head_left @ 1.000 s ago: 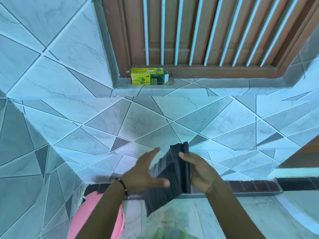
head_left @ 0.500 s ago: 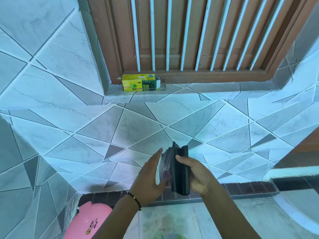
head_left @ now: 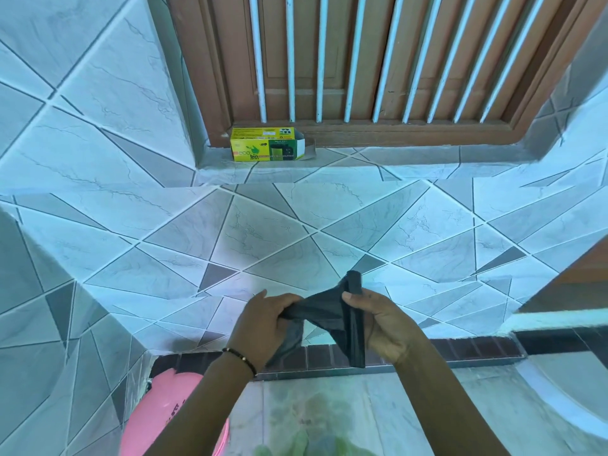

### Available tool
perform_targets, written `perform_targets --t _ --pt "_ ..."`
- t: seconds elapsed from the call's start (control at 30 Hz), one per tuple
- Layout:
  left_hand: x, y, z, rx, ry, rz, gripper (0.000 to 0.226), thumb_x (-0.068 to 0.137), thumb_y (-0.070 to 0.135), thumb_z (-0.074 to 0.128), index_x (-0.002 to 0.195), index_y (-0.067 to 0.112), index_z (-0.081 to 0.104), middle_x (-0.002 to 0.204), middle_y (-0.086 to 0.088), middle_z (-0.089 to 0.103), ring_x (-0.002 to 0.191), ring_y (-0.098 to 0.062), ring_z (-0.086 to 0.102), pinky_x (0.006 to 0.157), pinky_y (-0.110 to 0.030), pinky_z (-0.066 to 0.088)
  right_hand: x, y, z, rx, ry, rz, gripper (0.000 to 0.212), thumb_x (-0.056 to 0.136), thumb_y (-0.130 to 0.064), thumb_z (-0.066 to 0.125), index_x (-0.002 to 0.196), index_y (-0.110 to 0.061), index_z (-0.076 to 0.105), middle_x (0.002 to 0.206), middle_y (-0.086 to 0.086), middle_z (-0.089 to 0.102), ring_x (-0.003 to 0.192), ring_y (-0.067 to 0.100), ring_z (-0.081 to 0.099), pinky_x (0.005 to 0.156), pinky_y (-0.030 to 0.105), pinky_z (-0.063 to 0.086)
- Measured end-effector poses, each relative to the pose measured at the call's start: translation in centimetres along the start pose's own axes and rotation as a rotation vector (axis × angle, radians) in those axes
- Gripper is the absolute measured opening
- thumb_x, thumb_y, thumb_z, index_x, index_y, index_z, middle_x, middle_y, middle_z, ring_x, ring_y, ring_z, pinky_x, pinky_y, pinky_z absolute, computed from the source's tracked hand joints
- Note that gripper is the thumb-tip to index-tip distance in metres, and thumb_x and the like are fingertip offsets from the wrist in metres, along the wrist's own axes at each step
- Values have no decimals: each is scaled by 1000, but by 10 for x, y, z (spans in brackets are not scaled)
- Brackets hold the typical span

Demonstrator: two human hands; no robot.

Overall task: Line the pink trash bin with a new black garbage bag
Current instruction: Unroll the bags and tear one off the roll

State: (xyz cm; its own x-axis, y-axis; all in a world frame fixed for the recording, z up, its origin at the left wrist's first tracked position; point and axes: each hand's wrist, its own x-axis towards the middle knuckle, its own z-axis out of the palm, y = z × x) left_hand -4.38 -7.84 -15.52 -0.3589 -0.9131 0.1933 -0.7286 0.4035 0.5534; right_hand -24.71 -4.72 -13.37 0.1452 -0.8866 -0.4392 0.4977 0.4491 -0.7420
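Black plastic, a folded garbage bag (head_left: 332, 311), stretches between both hands in front of the tiled wall (head_left: 263, 245). Left hand (head_left: 266, 327) has its grip curled round the bag's loose edge; right hand (head_left: 385, 324) pinches the thick folded strip, which stands upright. Pink trash bin (head_left: 158, 409) sits on the floor below the left forearm, partly hidden. Up on the window ledge (head_left: 362, 162) lies a yellow bin-bag box (head_left: 266, 144), against the wooden window frame (head_left: 394, 133).

Both hands grip folded black garbage bag (head_left: 332, 315): left hand (head_left: 266, 327), right hand (head_left: 383, 324); pink bin (head_left: 158, 416) below-left.
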Motion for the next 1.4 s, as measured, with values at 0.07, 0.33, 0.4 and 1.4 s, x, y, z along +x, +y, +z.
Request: perform_targets --t 0.07,0.33,0.4,1.4 --pt "1 -6 -8 55 -9 15 45 79 8 37 113 22 63 112 3 70 105 -20 61 116 -28 9 0 1 -5 2 -9 23 45 66 -16 81 104 -1 63 99 20 68 82 30 67 70 36 57" --pt "-9 -41 -37 139 -105 -69 55 68 15 32 110 25 66 108 4 72 102 -18 65 118 -41 18 -1 -5 -21 -68 11 6 74 56 -16 82 122 5 55 118 28 59 100 37 58 82 42 54" --pt "-12 -45 -38 154 -156 -122 56 70 28 36 121 31 59 123 6 65 118 -16 57 118 -47 16 -1 -4 -21 -87 28 -10 56 63 -10 72 116 4 59 109 26 62 93 35 62 82 41 53" --pt "16 -52 -52 -167 -15 -1 32 77 57 51 75 27 61 67 6 65 66 -10 60 65 -25 45 -11 -13 -12 -405 65 -274 31 76 -2 62 106 -11 64 95 9 72 87 24 67 75 34 52"
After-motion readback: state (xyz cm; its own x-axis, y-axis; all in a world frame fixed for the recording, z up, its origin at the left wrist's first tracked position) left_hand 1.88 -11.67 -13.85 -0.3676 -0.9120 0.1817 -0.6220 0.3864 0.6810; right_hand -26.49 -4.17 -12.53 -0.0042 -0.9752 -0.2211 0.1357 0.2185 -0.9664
